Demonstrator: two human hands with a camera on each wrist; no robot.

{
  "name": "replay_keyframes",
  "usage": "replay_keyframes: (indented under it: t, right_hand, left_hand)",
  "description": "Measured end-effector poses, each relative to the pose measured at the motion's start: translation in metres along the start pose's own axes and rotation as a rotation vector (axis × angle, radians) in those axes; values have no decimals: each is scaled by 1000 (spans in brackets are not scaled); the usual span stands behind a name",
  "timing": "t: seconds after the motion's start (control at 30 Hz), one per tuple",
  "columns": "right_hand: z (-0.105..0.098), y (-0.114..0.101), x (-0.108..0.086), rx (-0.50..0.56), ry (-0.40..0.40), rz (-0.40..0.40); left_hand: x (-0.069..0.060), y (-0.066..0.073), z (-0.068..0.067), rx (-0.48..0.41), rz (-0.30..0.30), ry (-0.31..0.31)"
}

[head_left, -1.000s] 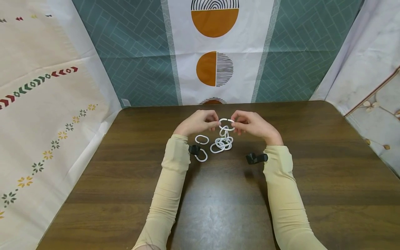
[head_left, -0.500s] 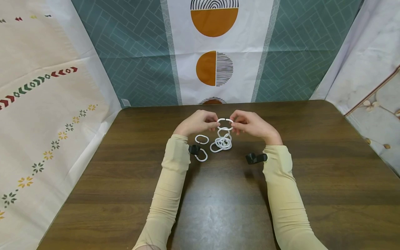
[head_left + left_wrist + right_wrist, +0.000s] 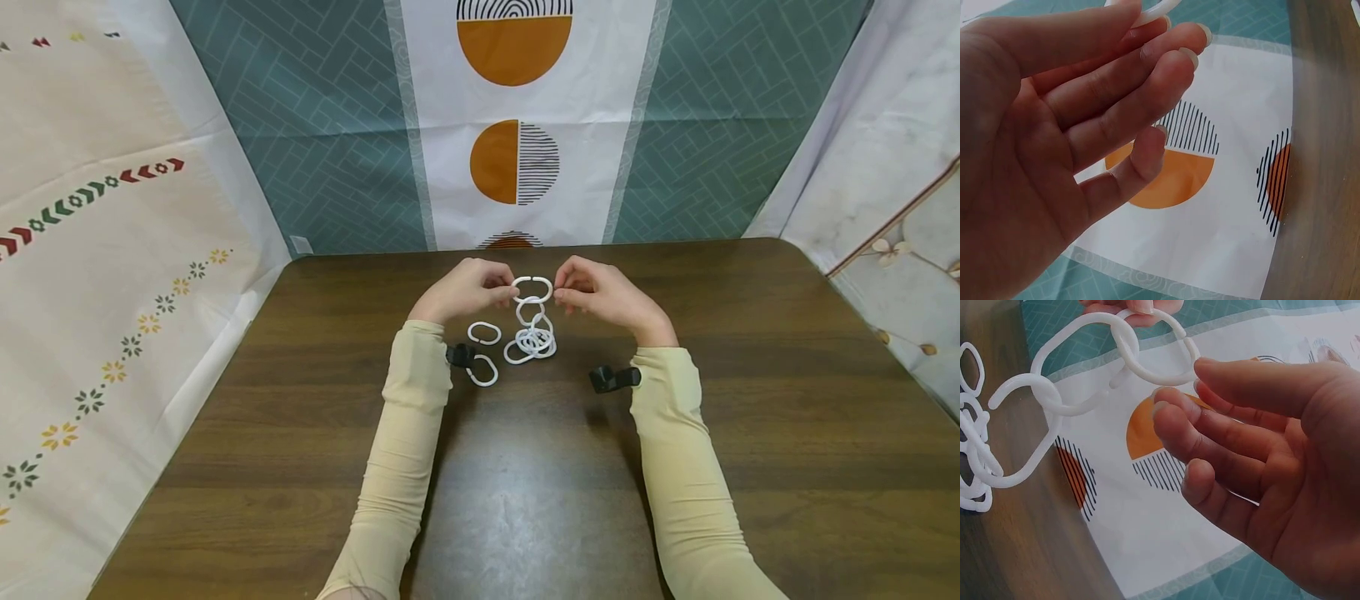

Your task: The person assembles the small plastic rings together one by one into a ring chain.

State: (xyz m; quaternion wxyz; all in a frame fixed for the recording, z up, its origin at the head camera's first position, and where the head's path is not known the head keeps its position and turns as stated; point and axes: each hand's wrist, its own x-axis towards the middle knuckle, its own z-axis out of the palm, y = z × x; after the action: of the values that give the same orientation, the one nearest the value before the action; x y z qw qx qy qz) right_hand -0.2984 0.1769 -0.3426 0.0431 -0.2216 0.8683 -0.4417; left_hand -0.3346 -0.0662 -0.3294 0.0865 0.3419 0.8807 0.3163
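Observation:
My left hand pinches a white plastic chain link between thumb and forefinger, above the table. Further white links hang from it, joined in a chain that ends in a small heap on the wood. In the right wrist view, a small gap shows in the side of the held link. Close by its right end is my right hand, with fingers loosely bent and nothing gripped. Its thumb tip lies at the link's edge in the right wrist view; whether they touch is hard to tell.
Two loose white links lie left of the heap: an oval one and, nearer me, another link partly behind the black left wrist camera. The brown wooden table meets a patterned cloth at its far edge.
My left hand has moved slightly left and up with the link, drawing the chain along. My right hand, which pinched the link's other end, has let go and stays nearby.

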Motion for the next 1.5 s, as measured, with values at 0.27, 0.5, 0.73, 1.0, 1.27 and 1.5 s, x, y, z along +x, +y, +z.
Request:
replay_keyframes:
  t: [0.27, 0.5, 0.73, 1.0, 1.27, 1.5]
  right_hand:
    - [9, -9, 1, -55, -137, -71]
    - [44, -32, 14, -207, -332, -222]
    - [92, -36, 27, -358, -446, -300]
    - [115, -29, 31, -463, -439, -265]
    - [119, -12, 33, -502, -432, -243]
    - [114, -7, 31, -461, -457, -222]
  left_hand:
    - [-2, -6, -3, -6, -5, 22]
    - [-3, -8, -5, 7, -59, 112]
    - [-5, -6, -8, -18, -69, 139]
    - [-4, -7, -7, -17, -68, 129]
    - [-3, -5, -7, -4, -81, 107]
    - [-3, -7, -6, -5, -96, 86]
